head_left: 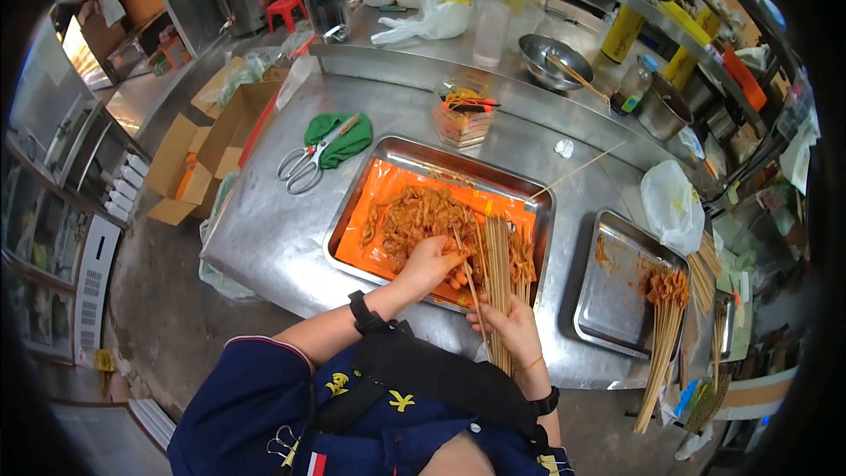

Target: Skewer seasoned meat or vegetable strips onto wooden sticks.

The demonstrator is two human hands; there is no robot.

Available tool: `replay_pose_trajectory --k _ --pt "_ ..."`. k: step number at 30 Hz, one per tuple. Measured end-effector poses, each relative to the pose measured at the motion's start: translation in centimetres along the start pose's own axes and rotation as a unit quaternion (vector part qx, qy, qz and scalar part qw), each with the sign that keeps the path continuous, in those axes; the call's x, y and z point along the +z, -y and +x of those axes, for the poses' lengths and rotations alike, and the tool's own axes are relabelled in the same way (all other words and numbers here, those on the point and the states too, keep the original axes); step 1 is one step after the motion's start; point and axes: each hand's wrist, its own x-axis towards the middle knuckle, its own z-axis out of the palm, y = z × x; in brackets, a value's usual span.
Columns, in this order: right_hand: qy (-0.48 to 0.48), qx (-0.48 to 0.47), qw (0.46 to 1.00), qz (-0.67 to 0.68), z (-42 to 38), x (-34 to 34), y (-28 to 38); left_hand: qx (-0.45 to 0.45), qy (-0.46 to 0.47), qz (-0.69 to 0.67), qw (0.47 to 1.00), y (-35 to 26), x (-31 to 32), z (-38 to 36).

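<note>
My left hand (430, 266) is closed at the near side of a metal tray (330, 251). Its fingers pinch a piece of sauced meat against a thin wooden skewer (468, 263). My right hand (513, 328) grips that skewer lower down, beside a thick bundle of skewers (499, 256) that leans over the tray's near edge. Reddish-brown meat strips (421, 211) lie heaped on an orange plastic sheet (354, 247) inside the tray. Several skewers at the tray's right side carry meat (522, 256) on their far ends.
To the right, a second metal tray (608, 322) holds a bundle of loaded skewers (667, 300). Scissors (306, 163) rest partly on a green cloth (351, 139) at the left. Behind the tray stands a clear container (463, 123). An open cardboard box (189, 154) is on the floor.
</note>
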Motion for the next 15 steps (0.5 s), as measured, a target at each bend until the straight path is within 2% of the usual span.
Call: replay_pose_trajectory --k 8,11,15 --pt "0.006 0.031 1.000 -0.001 -0.2 0.0 0.3 -0.008 -0.005 -0.021 1.000 -0.1 0.2 0.3" --pt "0.009 0.035 0.999 -0.010 -0.2 0.1 0.2 -0.005 -0.047 -0.058 0.997 -0.5 -0.3 0.9" --pt "0.002 0.039 0.999 -0.021 -0.4 0.4 0.4 0.049 -0.091 -0.054 0.993 -0.9 -0.5 1.5"
